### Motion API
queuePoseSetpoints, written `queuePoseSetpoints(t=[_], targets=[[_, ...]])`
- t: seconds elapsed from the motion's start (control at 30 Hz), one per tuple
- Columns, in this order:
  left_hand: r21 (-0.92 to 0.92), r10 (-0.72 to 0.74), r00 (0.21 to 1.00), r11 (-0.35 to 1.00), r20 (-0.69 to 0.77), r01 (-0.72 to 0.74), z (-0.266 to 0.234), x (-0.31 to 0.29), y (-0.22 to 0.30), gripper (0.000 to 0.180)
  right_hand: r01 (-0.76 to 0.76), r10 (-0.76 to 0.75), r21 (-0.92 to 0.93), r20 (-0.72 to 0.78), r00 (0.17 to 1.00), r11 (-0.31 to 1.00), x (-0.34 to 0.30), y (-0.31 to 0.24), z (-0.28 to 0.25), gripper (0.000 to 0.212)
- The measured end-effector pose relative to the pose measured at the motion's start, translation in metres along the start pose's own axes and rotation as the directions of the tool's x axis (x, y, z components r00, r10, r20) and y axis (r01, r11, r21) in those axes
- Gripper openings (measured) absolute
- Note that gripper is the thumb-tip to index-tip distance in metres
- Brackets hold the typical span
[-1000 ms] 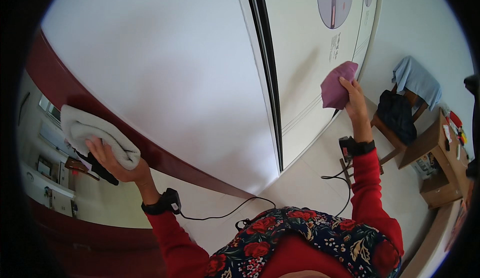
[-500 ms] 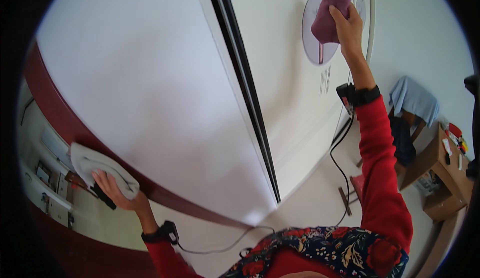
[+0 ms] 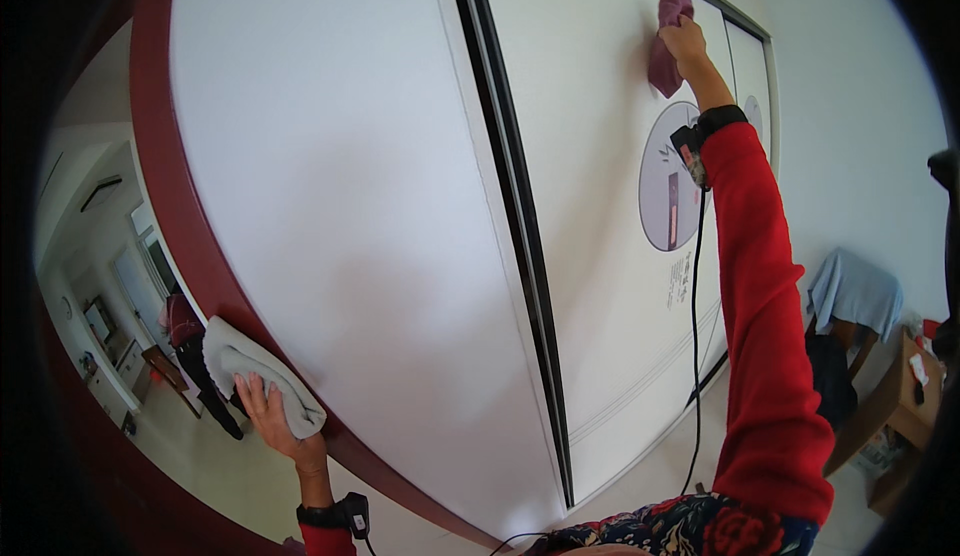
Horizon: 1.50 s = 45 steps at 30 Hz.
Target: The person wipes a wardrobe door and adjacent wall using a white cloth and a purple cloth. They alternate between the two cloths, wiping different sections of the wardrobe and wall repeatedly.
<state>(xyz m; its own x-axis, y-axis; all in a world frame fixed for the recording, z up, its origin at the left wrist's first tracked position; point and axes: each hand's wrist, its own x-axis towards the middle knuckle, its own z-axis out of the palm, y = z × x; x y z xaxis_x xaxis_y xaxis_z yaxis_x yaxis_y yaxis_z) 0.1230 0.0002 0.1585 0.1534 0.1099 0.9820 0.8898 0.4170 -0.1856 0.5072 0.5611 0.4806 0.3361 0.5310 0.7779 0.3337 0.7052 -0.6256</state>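
A folded grey towel is pressed against the dark red door frame at the lower left. My left hand holds the towel, its fingers laid over the outer side and the thumb hidden. At the upper right, my right hand grips a bunched purple cloth against the white sliding wardrobe door, near its top edge. The cloth hangs above the oval decoration on that door. A black wrist strap with a small device sits on each of my forearms.
A white panel and a dark door track stand between my hands. At the right are a chair draped with a blue cloth and a wooden cabinet. Beyond the frame, a person in dark trousers is partly visible. A cable hangs from my right wrist.
My right hand has gone up the door with the purple cloth, from the oval to above it. The view has tilted upward. My left hand still holds the towel at the frame.
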Motion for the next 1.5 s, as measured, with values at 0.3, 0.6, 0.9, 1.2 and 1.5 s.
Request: queuePoseSetpoints(t=[0.3,0.6,0.9,1.2,1.5], targets=[[0.007,0.021,0.999,1.0,-0.024,-0.021,0.002,0.001,0.005,0.039,0.335,-0.354,-0.201,-0.069,0.933,0.92,-0.031,-0.096,0.036,0.034],[-0.013,0.011,0.998,1.0,-0.066,-0.012,0.005,0.0,0.004,0.038,0.558,-0.583,-0.17,-0.27,0.766,0.812,-0.063,-0.145,0.04,0.023],[-0.008,0.03,0.996,0.999,-0.084,-0.031,0.005,0.002,0.003,0.036,0.77,-0.703,0.052,-0.372,0.606,0.636,-0.085,-0.172,0.047,0.03],[0.029,0.054,0.996,0.998,-0.074,-0.052,0.004,-0.002,0.003,0.038,0.847,-0.81,0.026,-0.28,0.516,0.53,-0.097,-0.174,0.043,0.041],[0.023,0.088,0.988,0.996,-0.126,-0.086,0.006,-0.001,0.002,0.034,0.912,-0.875,0.078,-0.258,0.409,0.403,-0.125,-0.151,0.03,0.036]])
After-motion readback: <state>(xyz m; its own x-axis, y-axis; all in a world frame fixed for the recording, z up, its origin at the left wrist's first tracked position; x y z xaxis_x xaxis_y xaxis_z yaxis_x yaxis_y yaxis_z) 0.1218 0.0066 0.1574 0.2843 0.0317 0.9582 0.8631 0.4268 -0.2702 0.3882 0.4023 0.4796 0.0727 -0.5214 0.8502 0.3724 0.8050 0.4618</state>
